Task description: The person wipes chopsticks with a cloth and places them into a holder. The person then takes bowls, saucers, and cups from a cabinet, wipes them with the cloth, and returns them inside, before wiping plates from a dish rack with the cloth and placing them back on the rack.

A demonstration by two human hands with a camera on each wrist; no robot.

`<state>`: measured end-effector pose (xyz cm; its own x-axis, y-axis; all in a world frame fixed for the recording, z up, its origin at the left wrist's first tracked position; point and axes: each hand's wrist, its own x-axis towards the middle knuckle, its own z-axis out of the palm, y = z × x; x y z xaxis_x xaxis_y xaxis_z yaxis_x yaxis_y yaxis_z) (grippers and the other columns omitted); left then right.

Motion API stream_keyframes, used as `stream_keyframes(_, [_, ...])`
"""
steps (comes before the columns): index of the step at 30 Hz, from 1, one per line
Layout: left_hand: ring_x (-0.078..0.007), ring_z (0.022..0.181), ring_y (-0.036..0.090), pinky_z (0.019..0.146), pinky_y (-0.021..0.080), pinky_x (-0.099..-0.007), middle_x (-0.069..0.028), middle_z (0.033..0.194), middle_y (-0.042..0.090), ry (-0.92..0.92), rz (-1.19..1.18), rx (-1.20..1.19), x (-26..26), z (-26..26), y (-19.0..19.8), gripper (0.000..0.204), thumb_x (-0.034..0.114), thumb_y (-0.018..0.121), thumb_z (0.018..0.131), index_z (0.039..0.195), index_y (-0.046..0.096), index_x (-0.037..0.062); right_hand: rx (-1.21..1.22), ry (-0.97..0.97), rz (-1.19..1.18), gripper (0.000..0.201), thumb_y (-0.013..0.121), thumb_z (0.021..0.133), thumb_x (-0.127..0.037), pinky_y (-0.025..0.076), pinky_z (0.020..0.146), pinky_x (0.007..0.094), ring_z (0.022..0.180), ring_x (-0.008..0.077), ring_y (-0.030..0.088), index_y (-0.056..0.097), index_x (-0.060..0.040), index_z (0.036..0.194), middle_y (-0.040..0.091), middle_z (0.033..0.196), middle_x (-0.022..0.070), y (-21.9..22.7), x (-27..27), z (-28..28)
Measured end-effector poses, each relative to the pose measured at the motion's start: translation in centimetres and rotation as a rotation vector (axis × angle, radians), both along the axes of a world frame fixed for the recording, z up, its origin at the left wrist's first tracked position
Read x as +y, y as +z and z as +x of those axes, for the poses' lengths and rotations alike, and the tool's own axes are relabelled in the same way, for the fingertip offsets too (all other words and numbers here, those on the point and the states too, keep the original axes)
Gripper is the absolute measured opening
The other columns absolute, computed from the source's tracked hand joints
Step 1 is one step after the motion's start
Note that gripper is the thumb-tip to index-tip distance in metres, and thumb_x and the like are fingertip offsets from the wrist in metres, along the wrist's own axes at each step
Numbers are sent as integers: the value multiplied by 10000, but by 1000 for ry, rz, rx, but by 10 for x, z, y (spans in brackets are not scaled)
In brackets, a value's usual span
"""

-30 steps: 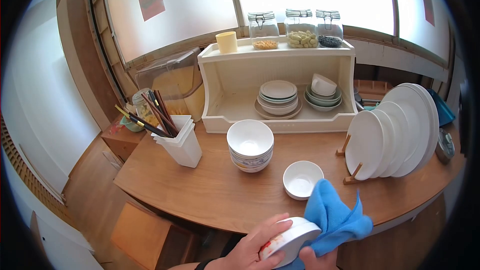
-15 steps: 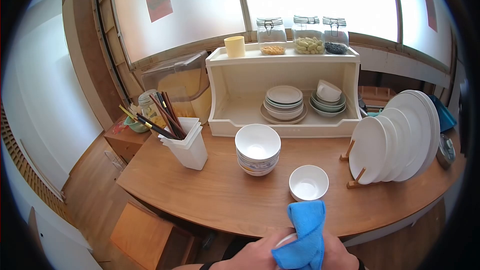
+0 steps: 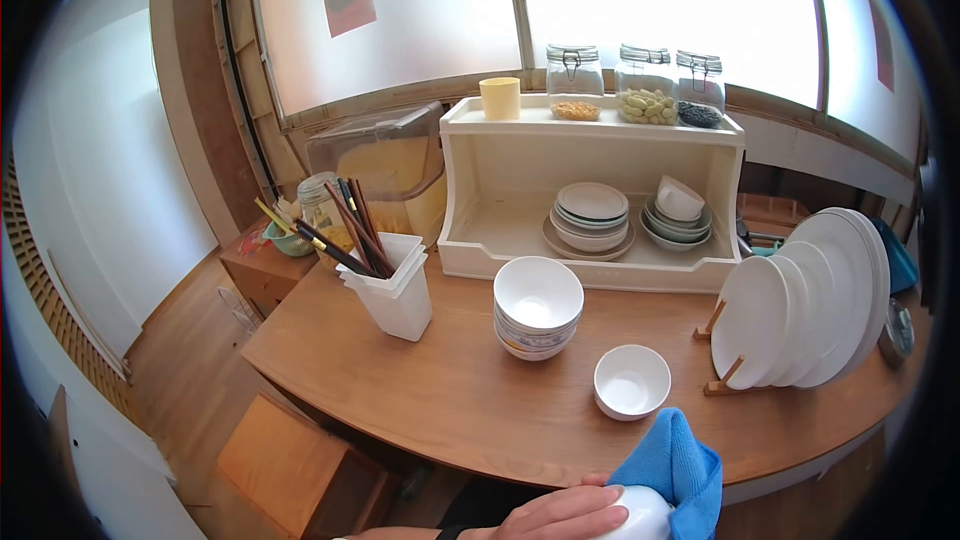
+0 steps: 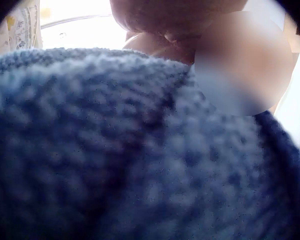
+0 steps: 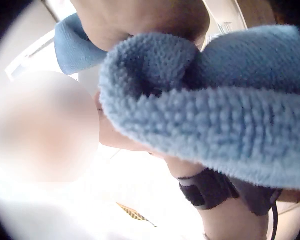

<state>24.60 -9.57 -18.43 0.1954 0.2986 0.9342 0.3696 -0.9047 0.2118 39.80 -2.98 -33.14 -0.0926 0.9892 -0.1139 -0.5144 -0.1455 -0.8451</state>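
Note:
At the lower edge of the head view my left hand (image 3: 570, 513) holds a white bowl (image 3: 640, 517), its fingers spread along the bowl's side. A blue cloth (image 3: 685, 470) is draped against the bowl's right side, one corner sticking up. My right hand (image 5: 145, 20) is out of sight in the head view; in the right wrist view it grips the cloth, whose folds hang large before the camera. Blue cloth also fills most of the left wrist view. Just beyond the hands, another white bowl (image 3: 632, 383) stands upright on the wooden table (image 3: 400, 400).
Behind it is a bowl stack (image 3: 538, 305). To the left stands a white holder (image 3: 398, 300) with chopsticks. White plates (image 3: 750, 325) lean in a wooden rack at the right. A cream shelf (image 3: 590, 275) holds dishes, with jars (image 3: 645, 90) on top.
The held bowl has turned from showing its patterned side to showing a plain white surface. The cloth has shifted about it, and my right hand has dropped from the head view.

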Motion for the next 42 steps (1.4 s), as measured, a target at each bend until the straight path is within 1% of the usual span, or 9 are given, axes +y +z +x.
stream_keyframes(10, [-430, 1072, 582, 907, 467, -531, -270, 1257, 546, -19, -227, 76, -9, -9, 19, 301, 163, 588, 894, 1156, 597, 14, -507, -255, 674, 418, 599, 940, -344, 511, 917, 373, 1089, 244, 576, 527, -36, 1213, 618, 1096, 110, 36, -6, 11])
stream_keyframes(16, [-413, 1076, 561, 869, 467, -550, -247, 1162, 594, -187, 61, -268, -3, 15, -8, 213, 147, 580, 901, 1081, 590, 33, 19, 486, -973, 514, 604, 929, -283, 527, 911, 375, 997, 229, 639, 472, -14, 1346, 626, 1169, 122, 55, 25, 6])
stream_keyframes(26, [-412, 1256, 472, 1055, 371, -437, -300, 1388, 412, -18, -394, -47, -6, -15, -5, 544, 93, 574, 864, 1373, 412, -7, -320, -31, 431, 629, 633, 905, -230, 520, 875, 377, 918, 210, 625, 364, 13, 1419, 603, 1078, 120, 72, 23, 7])
stream_keyframes(28, [-370, 1273, 468, 1068, 351, -426, -258, 1414, 416, -160, -708, -506, -6, -12, -22, 525, 78, 524, 869, 1377, 425, -9, -381, -147, 712, 655, 639, 901, -220, 518, 868, 377, 903, 207, 622, 343, 18, 1434, 599, 1060, 120, 83, 23, 7])
stream_keyframes(30, [-239, 1100, 612, 933, 489, -325, -191, 1251, 581, -26, -716, -510, -4, -18, -25, 529, 8, 535, 878, 1387, 398, -38, -496, -154, 703, 702, 639, 897, -220, 513, 894, 423, 921, 239, 619, 283, -5, 1463, 584, 1082, 145, 107, 14, 16])
stream_keyframes(33, [-248, 1296, 452, 1092, 335, -346, -166, 1439, 425, -125, -992, -642, -8, -31, -24, 516, 25, 466, 941, 1433, 322, -19, -521, -494, 523, 381, 524, 980, -239, 394, 1044, 379, 1194, 294, 518, 515, 2, 1275, 547, 1271, 175, 154, 2, 12])
stream_keyframes(35, [-243, 1280, 466, 1080, 346, -342, -164, 1434, 431, -64, -982, -542, -7, -31, -27, 507, 43, 475, 944, 1427, 331, -18, -145, -257, 476, 431, 585, 928, -256, 394, 1053, 434, 1214, 344, 502, 521, 23, 1249, 524, 1280, 222, 152, 2, 4])
stream_keyframes(39, [-214, 1222, 503, 1042, 378, -337, -154, 1381, 478, 98, -878, -179, -5, -31, -26, 482, 100, 493, 957, 1404, 358, -20, -960, -43, 1289, 626, 729, 833, -286, 345, 1095, 466, 1254, 228, 482, 454, -82, 1357, 547, 1270, 140, 32, 49, 49])
stream_keyframes(42, [-197, 1194, 513, 1019, 393, -330, -144, 1336, 504, -14, -1034, -313, -10, -43, -34, 483, 122, 502, 962, 1401, 362, -22, -1214, 72, 1579, 493, 715, 825, -331, 379, 1070, 518, 1254, 321, 489, 557, -108, 1235, 541, 1252, 163, 108, 14, 17])
